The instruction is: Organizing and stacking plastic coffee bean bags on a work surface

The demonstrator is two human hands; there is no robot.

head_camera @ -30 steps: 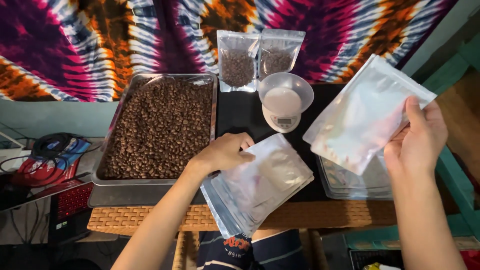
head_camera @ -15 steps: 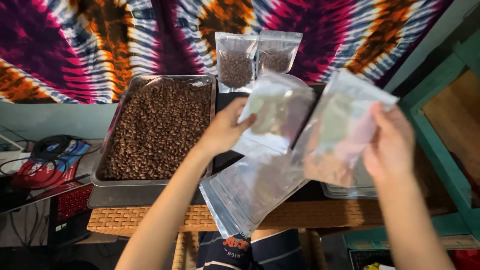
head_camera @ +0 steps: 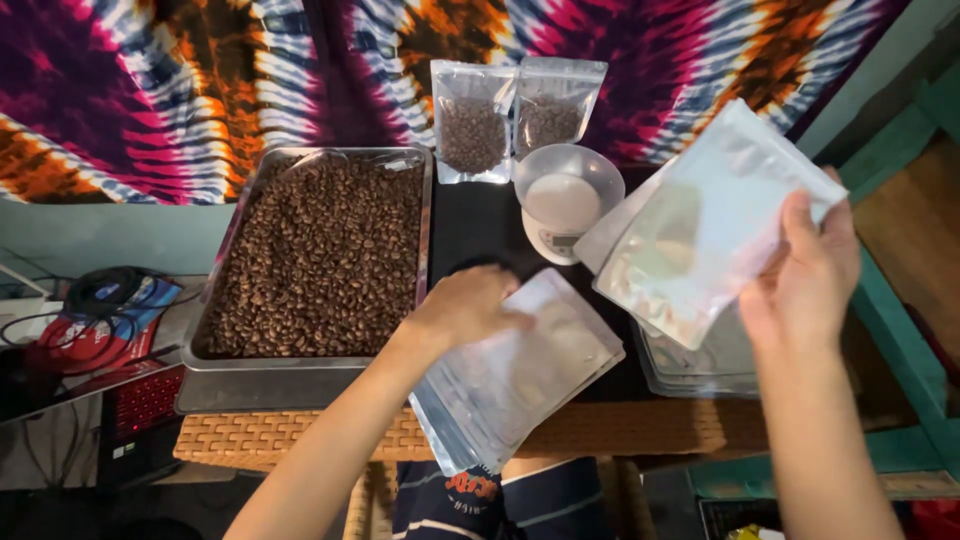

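Note:
My right hand [head_camera: 808, 272] holds up an empty clear pouch [head_camera: 706, 220] by its right edge, with a second pouch edge showing behind it, above the right side of the table. My left hand [head_camera: 468, 306] rests with closed fingers on the upper left corner of a stack of empty clear pouches [head_camera: 520, 372] lying at the table's front edge. A metal tray [head_camera: 250, 362] full of brown coffee beans [head_camera: 320, 255] sits to the left of that hand. Behind stands a small scale with a clear bowl [head_camera: 566, 192] on it.
Two filled clear pouches of beans [head_camera: 472, 122] [head_camera: 552, 108] stand against a bright tie-dye cloth at the back. More clear packaging [head_camera: 705, 362] lies under the raised pouch. A woven mat [head_camera: 300, 440] edges the table front. Cables and a red object [head_camera: 90, 320] lie left.
My left hand, which had lifted a pouch half a second ago, has come back down onto the stack. My right hand has moved right and tilted its pouch outward.

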